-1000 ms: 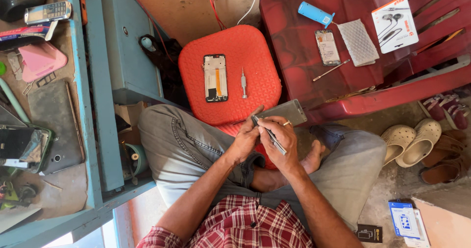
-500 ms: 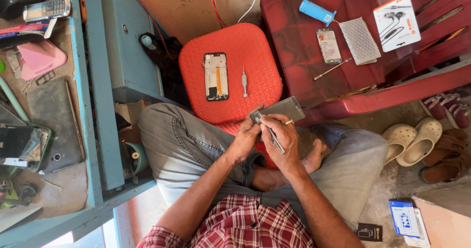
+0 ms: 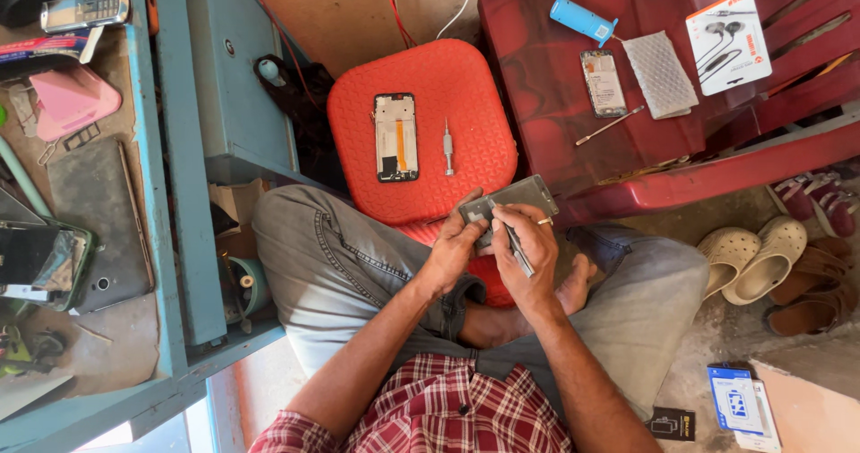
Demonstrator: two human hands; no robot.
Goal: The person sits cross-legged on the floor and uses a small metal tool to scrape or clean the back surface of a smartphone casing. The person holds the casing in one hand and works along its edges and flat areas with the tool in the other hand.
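A grey phone part (image 3: 518,195) sits between both hands above my crossed legs. My left hand (image 3: 457,242) grips its near left edge. My right hand (image 3: 528,242) holds metal tweezers (image 3: 517,242) with the tip against the part, a ring on one finger. Just beyond them stands a red stool (image 3: 421,77) carrying an opened phone frame (image 3: 396,137) and a small screwdriver (image 3: 448,144).
A red plastic chair (image 3: 555,121) at right holds a blue cylinder (image 3: 582,19), a phone board (image 3: 603,82), a grey pad (image 3: 660,74), a thin probe (image 3: 609,126) and an earphone box (image 3: 727,28). A blue workbench (image 3: 170,193) with phones stands left. Sandals (image 3: 761,256) lie right.
My hands with the grey part and tweezers have stayed in place over my lap; the right hand's tweezers shifted slightly against the part. Nothing on the stool or chair moved.
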